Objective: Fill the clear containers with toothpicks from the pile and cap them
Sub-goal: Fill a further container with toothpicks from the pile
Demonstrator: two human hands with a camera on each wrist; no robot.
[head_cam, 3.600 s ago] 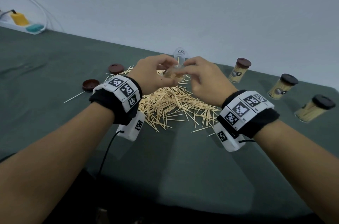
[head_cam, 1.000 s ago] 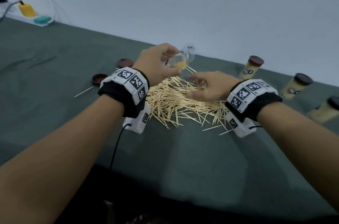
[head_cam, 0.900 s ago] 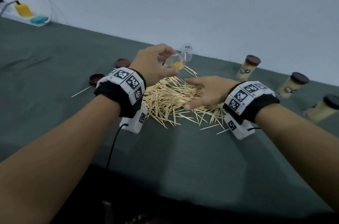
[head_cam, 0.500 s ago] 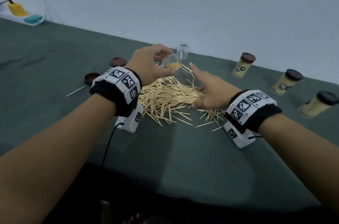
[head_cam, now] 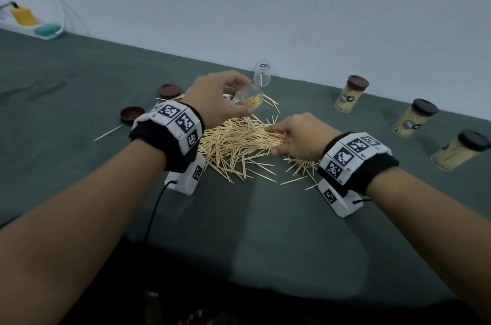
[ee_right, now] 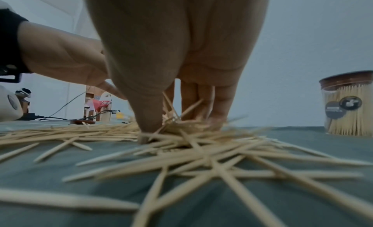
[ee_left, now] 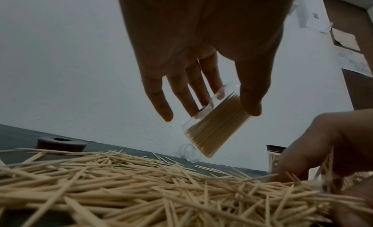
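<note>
My left hand point(head_cam: 243, 98) grips a clear container point(head_cam: 252, 102) tilted above the far side of the toothpick pile point(head_cam: 233, 144); it is partly filled. In the left wrist view the thumb and fingers clamp the container point(ee_left: 216, 126), its mouth pointing down to the right. My right hand point(head_cam: 275, 140) lies on the pile's right side, thumb and fingers pinching a bunch of toothpicks point(ee_right: 173, 123). A second clear container point(head_cam: 261, 76) stands behind with a few toothpicks in it. Two brown caps point(head_cam: 169, 90) point(head_cam: 132, 114) lie left of the pile.
Three filled, capped containers point(head_cam: 350, 97) point(head_cam: 413, 117) point(head_cam: 459, 149) stand in a row at the right on the green table cloth point(head_cam: 265, 231). A power strip point(head_cam: 34, 27) lies at the far left by the wall. One stray toothpick point(head_cam: 109, 133) lies near the nearer cap.
My right hand left the container, stretched out over the pile, and now its fingers have curled down into the toothpicks. The left hand keeps the tilted container raised.
</note>
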